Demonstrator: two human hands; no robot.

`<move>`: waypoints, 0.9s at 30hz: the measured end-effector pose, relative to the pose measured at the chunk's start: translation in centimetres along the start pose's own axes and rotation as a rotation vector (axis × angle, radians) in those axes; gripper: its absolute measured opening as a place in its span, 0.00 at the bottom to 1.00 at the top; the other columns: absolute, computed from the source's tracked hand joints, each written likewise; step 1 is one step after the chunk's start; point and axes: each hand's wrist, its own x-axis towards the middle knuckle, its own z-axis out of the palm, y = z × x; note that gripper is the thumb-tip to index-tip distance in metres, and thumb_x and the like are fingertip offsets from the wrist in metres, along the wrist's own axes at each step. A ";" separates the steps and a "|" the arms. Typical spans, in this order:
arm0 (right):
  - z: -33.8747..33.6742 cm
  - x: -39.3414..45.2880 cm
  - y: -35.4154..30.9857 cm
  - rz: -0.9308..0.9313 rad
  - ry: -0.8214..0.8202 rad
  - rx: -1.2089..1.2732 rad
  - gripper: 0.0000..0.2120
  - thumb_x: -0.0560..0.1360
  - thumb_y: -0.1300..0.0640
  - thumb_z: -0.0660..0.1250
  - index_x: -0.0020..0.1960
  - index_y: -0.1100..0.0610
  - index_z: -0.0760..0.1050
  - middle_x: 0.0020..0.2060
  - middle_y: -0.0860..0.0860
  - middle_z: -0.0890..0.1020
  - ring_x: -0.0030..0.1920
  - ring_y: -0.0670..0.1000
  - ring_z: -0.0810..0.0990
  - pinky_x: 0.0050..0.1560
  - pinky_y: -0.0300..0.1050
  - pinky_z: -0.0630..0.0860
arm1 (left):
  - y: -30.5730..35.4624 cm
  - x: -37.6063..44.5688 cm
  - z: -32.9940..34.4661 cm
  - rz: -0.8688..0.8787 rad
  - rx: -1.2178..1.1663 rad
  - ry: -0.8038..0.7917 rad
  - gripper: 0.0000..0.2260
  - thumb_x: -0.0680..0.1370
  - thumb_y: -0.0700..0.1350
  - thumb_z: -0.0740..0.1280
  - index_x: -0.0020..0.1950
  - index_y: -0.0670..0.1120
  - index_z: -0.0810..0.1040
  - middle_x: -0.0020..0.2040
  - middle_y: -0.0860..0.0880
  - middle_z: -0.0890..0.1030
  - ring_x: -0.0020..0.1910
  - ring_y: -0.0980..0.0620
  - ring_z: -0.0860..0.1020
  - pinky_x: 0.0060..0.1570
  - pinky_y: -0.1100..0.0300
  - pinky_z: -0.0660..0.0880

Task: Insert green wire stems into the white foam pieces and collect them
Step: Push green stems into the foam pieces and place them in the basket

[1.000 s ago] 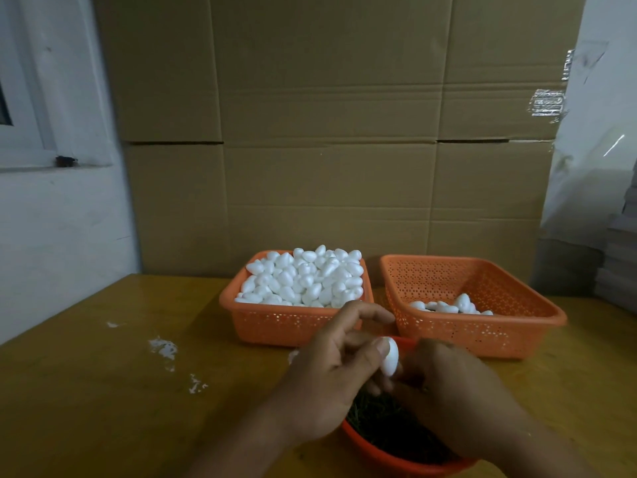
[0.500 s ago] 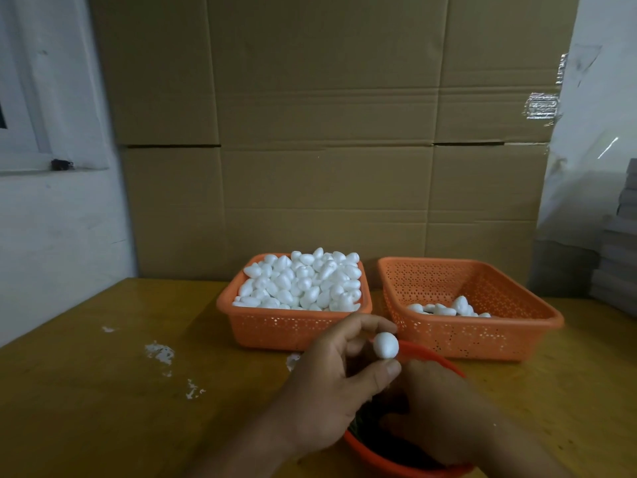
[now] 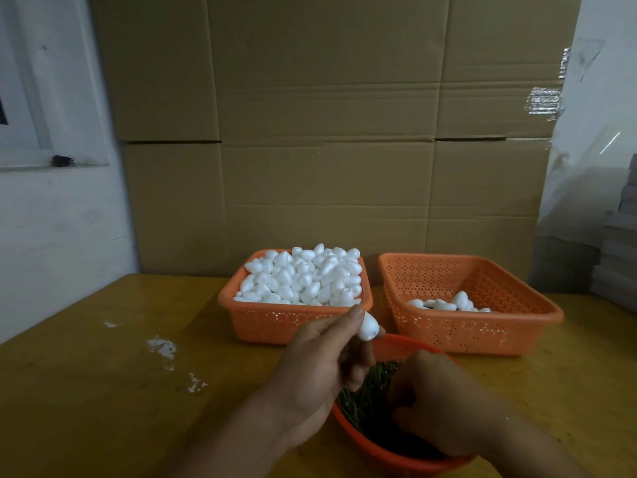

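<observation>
Right hand (image 3: 437, 405) reached into round orange bowl (image 3: 386, 451); fingertips hidden among green wire stems (image 3: 370, 391), grasp not discernible. Bowl's near rim partly covered by both forearms. Dark items under foam pieces (image 3: 444, 304) in right basket (image 3: 482, 326) too small to identify. Stack (image 3: 620, 243) at right cut by frame edge.

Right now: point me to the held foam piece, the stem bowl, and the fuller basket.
foam piece (image 3: 368, 326): head view, middle of its white body, pinched by the left hand (image 3: 322, 369).
stem bowl (image 3: 386, 446): head view, near orange rim.
fuller basket (image 3: 275, 320): head view, front perforated wall.
</observation>
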 end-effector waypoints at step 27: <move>-0.4 -1.5 -0.3 -0.135 0.255 0.318 0.12 0.81 0.61 0.61 0.51 0.48 0.80 0.40 0.41 0.81 0.44 0.36 0.77 0.45 0.32 0.71 | 0.7 0.3 -0.8 -0.197 -0.267 -0.059 0.19 0.77 0.57 0.67 0.49 0.41 0.86 0.35 0.48 0.75 0.29 0.54 0.71 0.29 0.62 0.69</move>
